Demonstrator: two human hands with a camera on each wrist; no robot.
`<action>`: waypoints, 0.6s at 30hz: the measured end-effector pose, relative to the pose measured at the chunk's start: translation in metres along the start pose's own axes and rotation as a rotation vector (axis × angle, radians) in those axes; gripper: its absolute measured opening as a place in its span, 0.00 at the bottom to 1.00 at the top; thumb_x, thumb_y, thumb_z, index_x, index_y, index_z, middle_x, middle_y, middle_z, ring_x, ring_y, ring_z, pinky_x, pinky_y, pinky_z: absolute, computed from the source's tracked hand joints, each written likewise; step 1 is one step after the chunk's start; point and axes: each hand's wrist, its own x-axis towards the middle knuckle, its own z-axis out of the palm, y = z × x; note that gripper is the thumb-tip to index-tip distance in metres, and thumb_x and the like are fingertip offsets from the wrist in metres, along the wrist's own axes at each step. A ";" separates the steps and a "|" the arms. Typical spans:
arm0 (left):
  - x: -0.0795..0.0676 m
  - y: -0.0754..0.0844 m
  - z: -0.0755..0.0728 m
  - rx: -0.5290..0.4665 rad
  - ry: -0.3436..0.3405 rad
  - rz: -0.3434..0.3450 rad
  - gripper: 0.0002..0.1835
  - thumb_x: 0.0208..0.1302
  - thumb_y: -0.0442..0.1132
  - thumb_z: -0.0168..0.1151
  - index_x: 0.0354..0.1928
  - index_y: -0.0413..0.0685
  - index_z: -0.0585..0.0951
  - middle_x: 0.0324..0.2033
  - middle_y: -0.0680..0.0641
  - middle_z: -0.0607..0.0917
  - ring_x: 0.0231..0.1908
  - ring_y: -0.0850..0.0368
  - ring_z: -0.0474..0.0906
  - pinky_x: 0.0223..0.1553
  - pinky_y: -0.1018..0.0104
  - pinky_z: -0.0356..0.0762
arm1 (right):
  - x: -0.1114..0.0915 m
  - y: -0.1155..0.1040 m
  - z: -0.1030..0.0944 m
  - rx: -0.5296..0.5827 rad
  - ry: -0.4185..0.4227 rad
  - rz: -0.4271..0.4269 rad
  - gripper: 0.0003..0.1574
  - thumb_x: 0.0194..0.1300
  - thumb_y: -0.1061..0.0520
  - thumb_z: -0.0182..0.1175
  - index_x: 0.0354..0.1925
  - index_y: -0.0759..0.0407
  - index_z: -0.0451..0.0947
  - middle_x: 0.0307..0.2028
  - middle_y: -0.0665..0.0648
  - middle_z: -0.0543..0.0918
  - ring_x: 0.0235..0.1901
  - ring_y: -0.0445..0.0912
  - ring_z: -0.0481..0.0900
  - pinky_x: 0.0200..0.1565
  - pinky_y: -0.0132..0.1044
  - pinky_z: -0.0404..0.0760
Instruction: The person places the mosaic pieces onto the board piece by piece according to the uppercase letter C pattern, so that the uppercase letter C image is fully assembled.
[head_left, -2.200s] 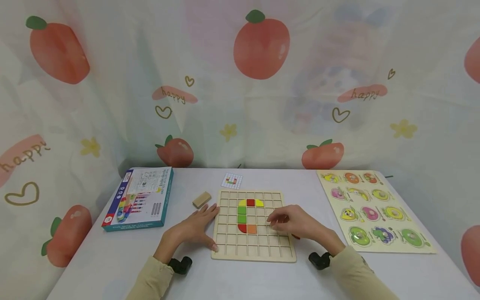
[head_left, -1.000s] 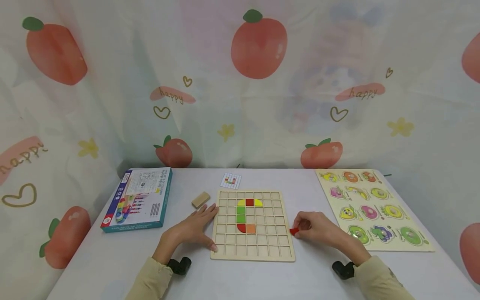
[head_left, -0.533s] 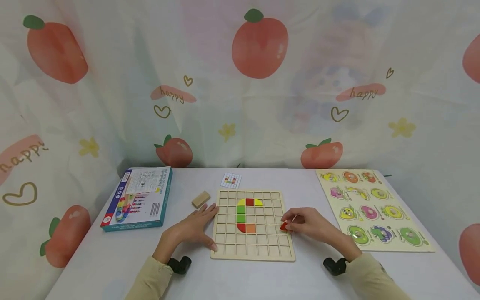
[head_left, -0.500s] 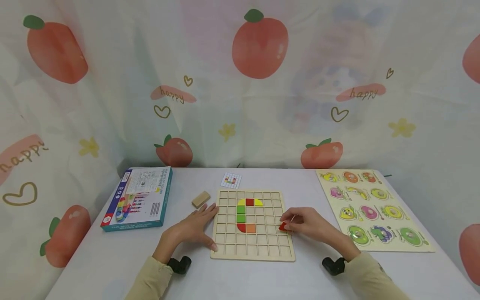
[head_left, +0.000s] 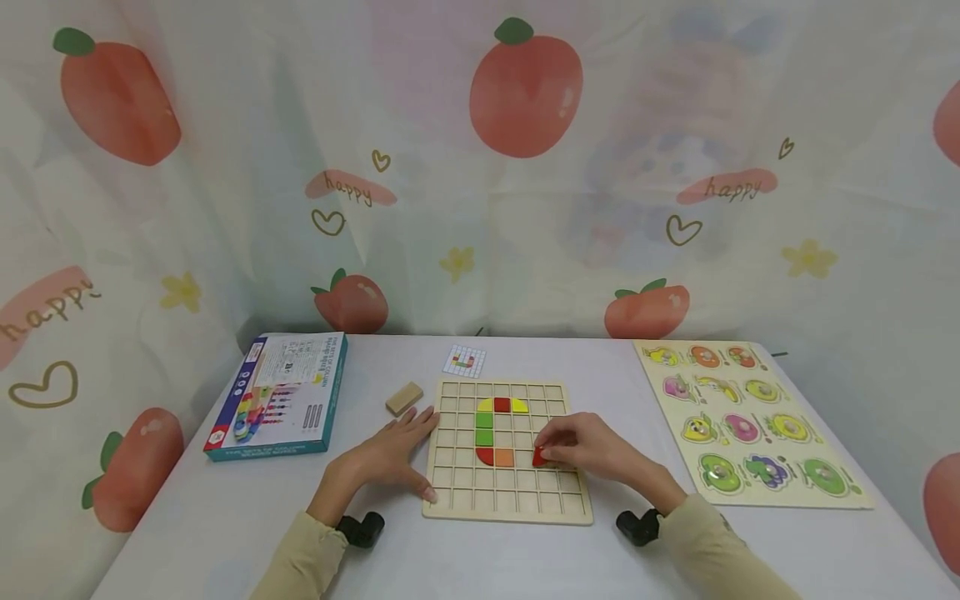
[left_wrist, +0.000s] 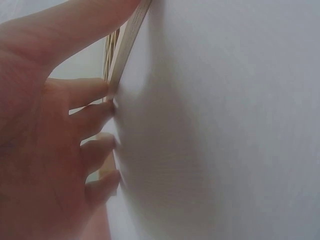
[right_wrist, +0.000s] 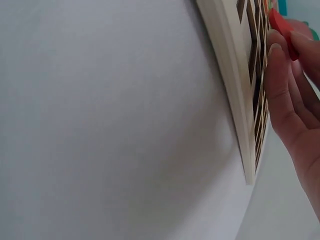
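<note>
A wooden grid board [head_left: 510, 503] lies on the table, with red, yellow, green and orange tiles set in a C-shaped pattern. My left hand [head_left: 386, 454] rests along the board's left edge, fingers and thumb spread; the left wrist view shows the fingertips at the board's side [left_wrist: 126, 47]. My right hand [head_left: 592, 450] pinches a red tile [head_left: 537, 457] between thumb and fingers over the right half of the grid, to the right of the orange tile [head_left: 505, 458]. In the right wrist view the red tile [right_wrist: 284, 33] has a curved edge and is held tilted close over the board.
A small pattern card [head_left: 464, 362] lies behind the board, and a plain wooden block [head_left: 404, 399] sits by its upper left corner. To the left is a boxed toy [head_left: 277, 396]; a fruit puzzle board [head_left: 750, 492] lies at the right. A printed curtain [head_left: 420, 125] hangs behind the table.
My right hand went off the board's right side, where a red tile showed in its fingers, then came back left over the grid with it. My left hand has stayed put.
</note>
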 end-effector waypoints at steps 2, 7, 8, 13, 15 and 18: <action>-0.001 0.000 0.000 -0.001 0.000 0.000 0.63 0.44 0.52 0.84 0.81 0.50 0.59 0.82 0.49 0.54 0.83 0.46 0.39 0.81 0.40 0.42 | 0.003 -0.003 0.003 -0.009 -0.002 0.009 0.04 0.67 0.59 0.68 0.41 0.55 0.88 0.37 0.48 0.88 0.36 0.41 0.81 0.43 0.27 0.82; 0.000 0.001 0.001 0.001 0.002 -0.001 0.63 0.45 0.52 0.84 0.81 0.51 0.58 0.82 0.49 0.54 0.83 0.46 0.38 0.81 0.40 0.42 | 0.011 -0.008 0.008 -0.035 -0.010 0.039 0.03 0.67 0.59 0.69 0.40 0.53 0.88 0.36 0.46 0.87 0.36 0.42 0.79 0.41 0.27 0.81; 0.000 0.002 0.002 0.004 0.000 -0.002 0.62 0.45 0.53 0.84 0.81 0.51 0.58 0.82 0.50 0.53 0.83 0.46 0.38 0.81 0.40 0.42 | 0.012 -0.009 0.009 -0.040 -0.014 0.042 0.03 0.67 0.59 0.69 0.39 0.54 0.88 0.36 0.46 0.87 0.36 0.42 0.79 0.40 0.28 0.81; 0.000 0.005 0.002 0.002 -0.008 0.008 0.62 0.45 0.52 0.84 0.81 0.51 0.58 0.82 0.49 0.53 0.83 0.45 0.38 0.80 0.39 0.42 | 0.013 -0.012 0.011 -0.067 -0.010 0.069 0.04 0.66 0.60 0.69 0.40 0.55 0.89 0.33 0.47 0.87 0.32 0.40 0.78 0.36 0.28 0.80; 0.000 0.005 0.002 0.004 -0.010 0.008 0.62 0.46 0.52 0.84 0.81 0.51 0.58 0.82 0.49 0.53 0.83 0.45 0.38 0.80 0.39 0.42 | 0.013 -0.013 0.011 -0.075 0.004 0.092 0.05 0.66 0.60 0.70 0.40 0.55 0.89 0.33 0.47 0.87 0.32 0.40 0.78 0.35 0.28 0.80; 0.000 0.006 0.001 0.007 -0.006 0.008 0.62 0.46 0.52 0.84 0.81 0.51 0.58 0.82 0.49 0.53 0.83 0.45 0.38 0.80 0.39 0.42 | 0.013 -0.014 0.010 -0.079 0.023 0.108 0.05 0.66 0.60 0.70 0.40 0.54 0.89 0.34 0.47 0.87 0.33 0.41 0.79 0.38 0.28 0.81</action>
